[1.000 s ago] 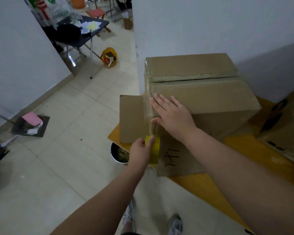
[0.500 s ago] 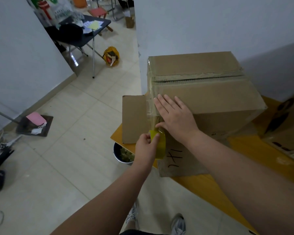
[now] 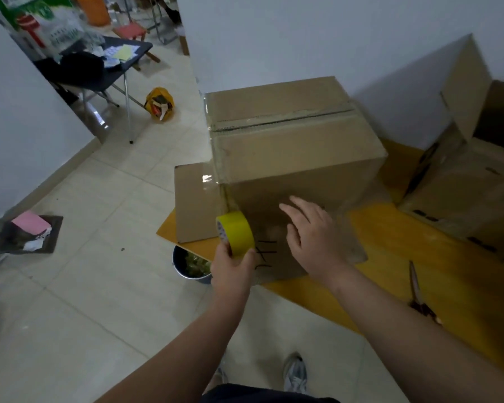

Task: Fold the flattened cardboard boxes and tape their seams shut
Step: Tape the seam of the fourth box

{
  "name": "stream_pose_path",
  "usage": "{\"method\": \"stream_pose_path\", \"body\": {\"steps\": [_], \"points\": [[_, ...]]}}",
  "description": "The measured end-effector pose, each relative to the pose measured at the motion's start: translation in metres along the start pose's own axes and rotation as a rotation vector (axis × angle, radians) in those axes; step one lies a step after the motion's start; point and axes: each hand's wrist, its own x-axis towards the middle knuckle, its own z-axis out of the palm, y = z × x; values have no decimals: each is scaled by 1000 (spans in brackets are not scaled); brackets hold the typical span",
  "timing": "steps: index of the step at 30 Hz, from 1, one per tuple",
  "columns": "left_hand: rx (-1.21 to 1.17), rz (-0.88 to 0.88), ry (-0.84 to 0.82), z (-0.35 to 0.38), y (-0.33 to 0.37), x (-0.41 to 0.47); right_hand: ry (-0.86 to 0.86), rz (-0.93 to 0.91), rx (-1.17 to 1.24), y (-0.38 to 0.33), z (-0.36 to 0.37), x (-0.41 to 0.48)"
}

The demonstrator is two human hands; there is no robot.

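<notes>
A folded cardboard box (image 3: 297, 152) stands on the yellow table (image 3: 419, 257), with clear tape along its top seam and down its left corner. One side flap (image 3: 195, 202) sticks out flat to the left. My left hand (image 3: 233, 266) grips a yellow tape roll (image 3: 235, 233) at the box's lower left corner, and a strip of tape runs up from the roll along that corner. My right hand (image 3: 312, 234) lies flat with straight fingers on the box's front face, just right of the roll.
Another cardboard box (image 3: 472, 181) with a raised flap stands at the table's right. Scissors (image 3: 416, 289) lie on the table near my right forearm. A bin (image 3: 189, 266) sits on the floor under the table's corner. A dark folding table (image 3: 99, 68) stands far left.
My left hand has drawn the tape roll further down the box's corner. My right hand has slid from the top edge down onto the front face.
</notes>
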Motion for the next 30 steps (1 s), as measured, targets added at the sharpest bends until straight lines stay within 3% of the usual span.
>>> {"method": "stream_pose_path", "body": {"steps": [5, 9, 13, 17, 20, 23, 27, 30], "points": [[61, 79, 70, 28, -21, -21, -307, 646, -92, 73, -8, -69], [31, 83, 102, 51, -24, -21, -464, 944, -313, 130, -10, -124], [24, 46, 162, 64, -17, -9, -434, 1142, -268, 156, -2, -152], [29, 30, 170, 63, -15, 7, -278, 1015, 45, 162, 11, -164], [51, 21, 176, 65, -16, 6, -276, 915, 25, 150, 17, -164], [78, 45, 168, 72, -17, 5, -277, 931, 3, 141, 16, -152], [114, 14, 162, 75, -8, 6, -26, 955, 286, 127, 3, -142], [118, -44, 182, 70, 10, 10, -21, 860, 558, 101, -11, -128]]}}
